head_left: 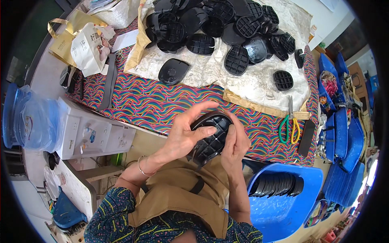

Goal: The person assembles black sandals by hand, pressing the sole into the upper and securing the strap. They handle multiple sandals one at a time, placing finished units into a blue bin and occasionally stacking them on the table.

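Note:
Above my lap, at the table's front edge, I hold a black moulded shoe heel piece (214, 139) with its hollow grid side turned up. My left hand (182, 135) grips it from the left, thumb pressed on the grid and index finger stretched along the far rim. From the right, my right hand (236, 141) closes on its edge, thumb on top; most of those fingers are hidden behind it. On the table beyond lie single heel pieces, one smooth side up (174, 71) and one grid side up (283, 80).
A heap of similar black pieces (198, 20) covers the worn white sheet (210, 71) on the patterned tablecloth (154, 97). Scissors (290, 125) and a dark strip (306, 137) lie at right. Below, a blue tub (279, 216) holds a row of black pieces (277, 184). A water dispenser (91, 129) stands left.

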